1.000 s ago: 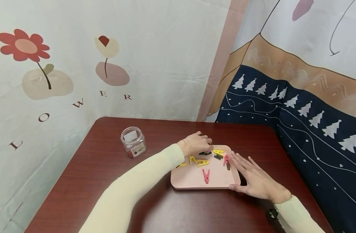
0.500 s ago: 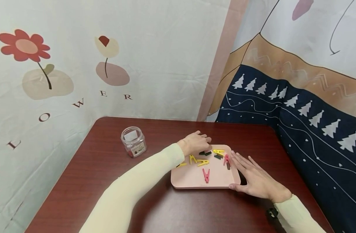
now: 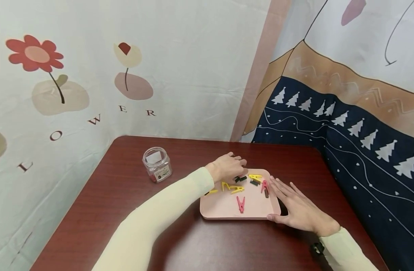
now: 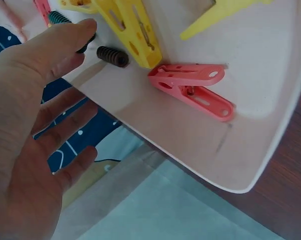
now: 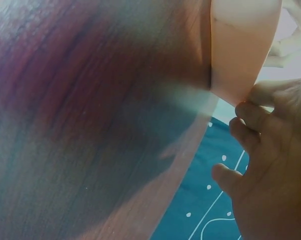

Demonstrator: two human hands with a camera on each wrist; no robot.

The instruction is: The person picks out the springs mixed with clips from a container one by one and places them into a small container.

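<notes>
A pink tray lies on the table, holding yellow clothespins, pink clothespins and small dark coil springs. My left hand is at the tray's far left side. In the left wrist view its thumb reaches over the rim beside a dark green spring, while the loose fingers stay outside; a brown spring and a pink clothespin lie nearby. Against the tray's right edge my right hand rests with fingers extended and thumb at the near corner.
A clear open jar with a label stands left of the tray, something reddish at its bottom. The dark red wooden table meets a printed light curtain behind and a navy one to the right.
The whole head view has shifted slightly. Both hands stay almost where they were; the dark springs beside my left hand show a little more.
</notes>
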